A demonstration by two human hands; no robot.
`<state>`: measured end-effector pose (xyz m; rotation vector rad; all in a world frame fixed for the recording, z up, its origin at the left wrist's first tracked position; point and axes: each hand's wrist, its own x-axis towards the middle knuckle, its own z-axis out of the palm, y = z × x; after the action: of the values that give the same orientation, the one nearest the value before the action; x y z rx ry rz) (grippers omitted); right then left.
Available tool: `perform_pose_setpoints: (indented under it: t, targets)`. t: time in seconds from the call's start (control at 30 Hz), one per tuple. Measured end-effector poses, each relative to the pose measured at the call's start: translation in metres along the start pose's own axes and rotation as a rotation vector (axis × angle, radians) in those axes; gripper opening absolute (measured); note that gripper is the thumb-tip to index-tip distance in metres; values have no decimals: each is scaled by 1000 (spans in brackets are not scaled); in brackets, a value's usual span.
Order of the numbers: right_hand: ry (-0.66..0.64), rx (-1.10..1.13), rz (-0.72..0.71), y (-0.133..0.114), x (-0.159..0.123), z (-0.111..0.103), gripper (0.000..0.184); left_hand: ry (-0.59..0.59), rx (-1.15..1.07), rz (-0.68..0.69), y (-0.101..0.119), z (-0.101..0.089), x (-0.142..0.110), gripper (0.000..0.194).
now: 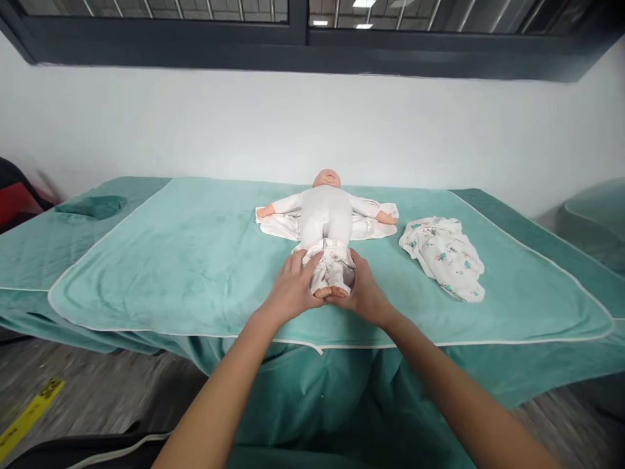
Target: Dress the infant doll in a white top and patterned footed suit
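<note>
A baby doll [326, 212] with a white cloth body lies on its back, arms spread, head toward the wall. White patterned baby pants [328, 251] are bunched around its lower legs, and its feet stick out at the near end. My left hand [296, 283] grips the pants at the left leg, thumb on top. On the other side my right hand [362, 290] holds the pants by the right leg, fingers curled round the edge. Beneath the doll's arms and back a white garment [280, 225] is spread out.
A crumpled white printed baby garment [444, 257] lies to the right on the green blanket [170, 260]. Behind the bed stands a white wall [312, 124] under a dark window frame [195, 42]. The blanket's piped front edge runs below my wrists.
</note>
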<state>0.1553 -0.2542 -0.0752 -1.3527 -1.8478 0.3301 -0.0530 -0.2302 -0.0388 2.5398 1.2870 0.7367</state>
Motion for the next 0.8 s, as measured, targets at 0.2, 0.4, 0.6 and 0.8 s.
perform_pose_setpoints:
  t: [0.2, 0.4, 0.6, 0.8]
  targets:
    - [-51, -26, 168, 4, 22, -14, 88, -50, 65, -97, 4, -12, 12, 98]
    - [-99, -249, 232, -25, 18, -33, 43, -23, -92, -303, 25, -8, 3, 62]
    - [-262, 236, 366, -60, -8, -64, 32, -55, -731, -485, 45, -33, -23, 52]
    - [-702, 684, 400, -67, -9, -88, 36, -401, -858, -242, 44, -88, -38, 41]
